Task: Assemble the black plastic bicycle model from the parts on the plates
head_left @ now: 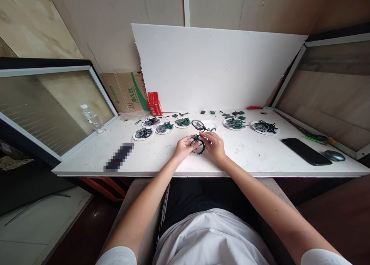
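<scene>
- Gripping from 9 o'clock, the left hand [184, 148] has its thumb laid over the near wheel [198, 148] of a dark miniature bicycle; the right hand [214, 145] comes in from 3 o'clock, fingers bent at the frame, though whether they pinch it I cannot tell.
- White table [162, 157] beneath: the bicycle parts lie over its middle, between the hands and just beyond them.
- White plate [213, 123] at 1 o'clock from the near wheel, behind the parts.
- Far wheel [198, 124] at 12 o'clock from the near wheel, so the line through both runs 12 to 6; whether they are joined is hard to tell.
- Thin bent pieces [211, 129] at 1 o'clock, nearer the right hand.
- Small round part [196, 137] between the wheels, close to both hands' fingertips.
</scene>
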Demonstrator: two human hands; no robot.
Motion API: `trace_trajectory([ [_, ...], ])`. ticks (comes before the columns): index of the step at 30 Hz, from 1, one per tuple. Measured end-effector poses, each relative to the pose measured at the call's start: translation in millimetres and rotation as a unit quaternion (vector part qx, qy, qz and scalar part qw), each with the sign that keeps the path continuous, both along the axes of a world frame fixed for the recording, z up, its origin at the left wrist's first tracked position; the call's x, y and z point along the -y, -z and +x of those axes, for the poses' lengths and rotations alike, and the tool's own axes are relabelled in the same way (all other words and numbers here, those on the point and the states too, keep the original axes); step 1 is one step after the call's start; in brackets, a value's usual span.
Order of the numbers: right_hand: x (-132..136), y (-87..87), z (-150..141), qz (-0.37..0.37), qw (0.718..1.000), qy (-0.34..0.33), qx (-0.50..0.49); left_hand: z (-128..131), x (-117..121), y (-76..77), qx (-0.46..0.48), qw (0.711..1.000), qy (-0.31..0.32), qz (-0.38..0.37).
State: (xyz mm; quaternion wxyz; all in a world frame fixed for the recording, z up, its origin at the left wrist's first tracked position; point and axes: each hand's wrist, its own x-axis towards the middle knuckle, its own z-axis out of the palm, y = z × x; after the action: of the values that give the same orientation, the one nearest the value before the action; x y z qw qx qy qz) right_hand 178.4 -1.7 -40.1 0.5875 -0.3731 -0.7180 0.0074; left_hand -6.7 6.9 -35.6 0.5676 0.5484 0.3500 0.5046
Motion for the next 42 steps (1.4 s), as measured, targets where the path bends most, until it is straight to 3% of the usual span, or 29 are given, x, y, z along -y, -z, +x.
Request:
trace_trajectory([
  [9, -3.4, 4.0, 2.3, -0.035, 0.999, 0.005, -0.002, 0.8, -6.6, 9.0, -0.004, 1.0, 0.0, 0.004],
  [30, -4.7, 3.9, 1.9, -0.036, 0.999, 0.001, -0.017, -0.5, -8.1, 8.9, 0.006, 1.0, -0.001, -0.003],
  [42, -2.7, 1.2, 1.4, -0.055, 0.998, 0.004, -0.01, 1.9, -0.6, -1.5, -0.016, 1.0, 0.007, 0.025],
])
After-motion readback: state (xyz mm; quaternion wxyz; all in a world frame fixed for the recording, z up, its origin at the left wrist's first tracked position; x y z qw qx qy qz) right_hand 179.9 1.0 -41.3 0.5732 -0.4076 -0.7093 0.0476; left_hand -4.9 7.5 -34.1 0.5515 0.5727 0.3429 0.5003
